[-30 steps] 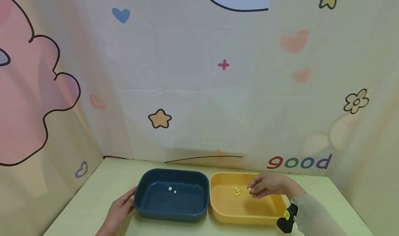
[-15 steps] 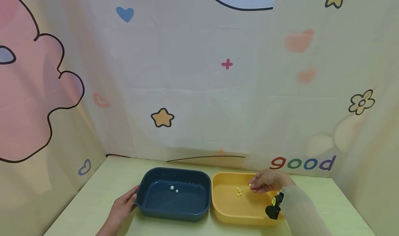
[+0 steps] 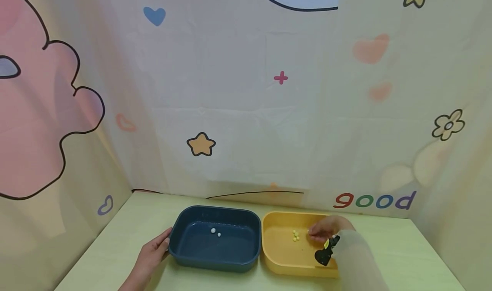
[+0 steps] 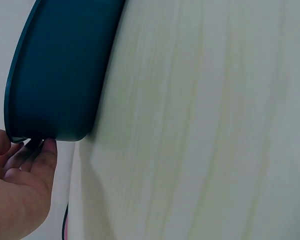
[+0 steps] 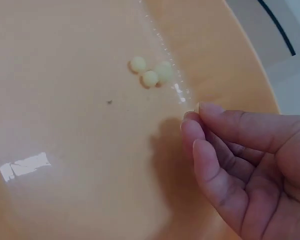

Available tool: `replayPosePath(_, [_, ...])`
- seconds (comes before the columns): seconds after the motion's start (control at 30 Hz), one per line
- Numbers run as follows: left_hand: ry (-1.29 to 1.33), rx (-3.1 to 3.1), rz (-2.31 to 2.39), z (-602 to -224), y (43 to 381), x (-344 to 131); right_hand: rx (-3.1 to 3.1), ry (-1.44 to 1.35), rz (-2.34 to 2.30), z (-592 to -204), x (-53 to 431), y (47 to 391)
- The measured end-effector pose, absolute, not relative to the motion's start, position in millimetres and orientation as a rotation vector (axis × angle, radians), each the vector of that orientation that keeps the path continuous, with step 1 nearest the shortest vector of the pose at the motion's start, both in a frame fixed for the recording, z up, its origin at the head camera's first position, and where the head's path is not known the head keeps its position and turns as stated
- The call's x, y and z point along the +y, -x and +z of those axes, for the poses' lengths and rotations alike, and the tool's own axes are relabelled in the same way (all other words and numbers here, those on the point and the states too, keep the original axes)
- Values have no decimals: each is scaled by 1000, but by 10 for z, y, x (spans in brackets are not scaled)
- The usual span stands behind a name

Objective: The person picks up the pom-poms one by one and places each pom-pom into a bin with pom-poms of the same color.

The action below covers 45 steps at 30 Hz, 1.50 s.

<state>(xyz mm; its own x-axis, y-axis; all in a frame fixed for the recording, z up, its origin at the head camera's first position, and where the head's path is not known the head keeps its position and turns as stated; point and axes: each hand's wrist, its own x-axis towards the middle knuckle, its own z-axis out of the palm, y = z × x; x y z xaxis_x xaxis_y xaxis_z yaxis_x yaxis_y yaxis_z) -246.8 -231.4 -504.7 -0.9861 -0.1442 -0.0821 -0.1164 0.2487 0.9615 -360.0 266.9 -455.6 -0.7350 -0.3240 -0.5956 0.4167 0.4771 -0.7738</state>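
In the head view, my left hand (image 3: 152, 253) grips the left end of a dark blue plastic bin (image 3: 215, 263). The left wrist view shows its fingers (image 4: 45, 162) under the bin's rim. Two small white balls (image 3: 213, 230) lie inside this bin. My right hand (image 3: 326, 227) is over the right part of a yellow plastic bin (image 3: 286, 268), thumb and fingertips pinched together. A tiny pale yellow ball (image 3: 308, 230) shows at the fingertips in the head view; the fingers mostly hide it in the right wrist view. Left of that hand, several small yellow balls (image 3: 296, 235) sit clustered on the bin floor.
Both bins stand side by side on a pale green table (image 3: 403, 248). A printed curtain (image 3: 246, 111) hangs behind and at both sides. A black strapped device (image 3: 326, 250) is on the right wrist.
The right hand has shifted slightly, its wrist and sleeve swinging left over the yellow bin. The left hand keeps its hold on the blue bin. The head view has shifted a little.
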Motion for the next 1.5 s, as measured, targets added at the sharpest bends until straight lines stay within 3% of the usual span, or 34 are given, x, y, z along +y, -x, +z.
replayPosePath(0.3, [-259, -2464, -1897, -5059, 2467, -2308, 1925, -272, -1472, -4688, 2636, 3500])
replayPosePath(0.83, [-265, -2451, -1919, -5059, 2485, -2318, 2070, -285, -1405, -4483, 2544, 3466])
replayPosePath(1.13, [-266, -2464, -1921, -5063, 2487, -2302, 2305, 77, -1407, -4301, 2478, 3333])
replayPosePath(1.5, [-266, -2454, -1916, -5049, 2461, -2300, 2088, 308, -1746, -4194, 2362, 2815])
